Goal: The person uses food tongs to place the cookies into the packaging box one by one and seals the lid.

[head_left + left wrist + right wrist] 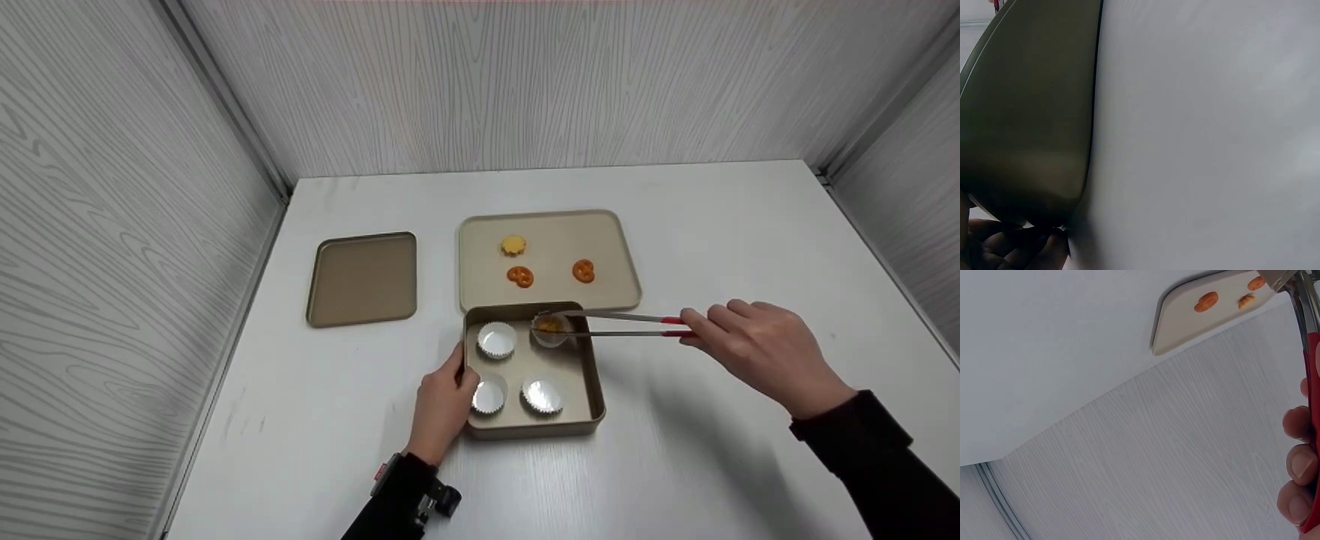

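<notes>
A square baking tin (pixel 534 430) stands near the middle of the table, with several white paper cups in it. My left hand (pixel 437 409) grips the tin's left wall, thumb over the rim; the tin's outer wall (pixel 1033 112) fills the left of the left wrist view. My right hand (pixel 769 356) holds red-handled metal tongs (pixel 626 334) from the right. Their tips are at the far-right paper cup (pixel 552 343), around a small golden-brown piece (pixel 550 325). Whether the tips still pinch it cannot be made out. Red tong handles (pixel 1313 405) lie within the curled fingers.
Behind the tin, touching or nearly so, lies a beige tray (pixel 555 231). On it are a yellow scalloped cookie (pixel 514 244) and two pretzels, one at left (pixel 520 277) and one at right (pixel 583 271). A darker shallow tray (pixel 362 281) lies at left. Wood-grain panels (pixel 480 90) surround the table.
</notes>
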`<state>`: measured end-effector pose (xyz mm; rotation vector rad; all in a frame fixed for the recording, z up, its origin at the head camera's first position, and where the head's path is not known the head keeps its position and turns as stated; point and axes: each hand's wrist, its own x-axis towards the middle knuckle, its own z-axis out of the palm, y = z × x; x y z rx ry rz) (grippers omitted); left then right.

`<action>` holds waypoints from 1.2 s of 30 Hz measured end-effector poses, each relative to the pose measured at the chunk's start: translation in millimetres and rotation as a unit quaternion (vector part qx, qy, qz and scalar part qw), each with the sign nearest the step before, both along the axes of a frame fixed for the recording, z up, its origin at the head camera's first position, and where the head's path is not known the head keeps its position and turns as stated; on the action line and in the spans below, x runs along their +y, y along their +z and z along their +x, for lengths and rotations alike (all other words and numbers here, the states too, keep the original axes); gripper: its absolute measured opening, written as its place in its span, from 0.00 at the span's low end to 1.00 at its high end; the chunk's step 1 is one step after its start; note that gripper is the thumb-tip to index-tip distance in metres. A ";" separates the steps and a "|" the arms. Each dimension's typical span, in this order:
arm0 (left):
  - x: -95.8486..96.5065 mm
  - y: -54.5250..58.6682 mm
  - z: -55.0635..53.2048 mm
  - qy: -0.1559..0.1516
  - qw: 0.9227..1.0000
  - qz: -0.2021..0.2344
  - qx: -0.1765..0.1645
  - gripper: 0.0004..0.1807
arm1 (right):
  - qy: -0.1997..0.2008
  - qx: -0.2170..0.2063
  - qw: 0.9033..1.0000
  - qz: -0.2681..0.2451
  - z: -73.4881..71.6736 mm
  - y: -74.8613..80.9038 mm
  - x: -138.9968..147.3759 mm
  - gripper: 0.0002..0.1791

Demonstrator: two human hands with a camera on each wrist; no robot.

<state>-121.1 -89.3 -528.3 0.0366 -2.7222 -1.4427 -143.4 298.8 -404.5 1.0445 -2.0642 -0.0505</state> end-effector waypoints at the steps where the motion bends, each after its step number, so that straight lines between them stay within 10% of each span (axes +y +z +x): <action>1: 0.2 -0.3 -0.1 0.001 1.000 0.000 -0.001 0.31 | 0.000 -0.002 1.000 0.000 0.2 0.2 0.6 0.23; 36: 0.1 -0.5 -0.9 -0.002 1.000 -0.003 0.009 0.30 | -0.013 0.018 0.996 -0.087 0.9 9.9 22.7 0.22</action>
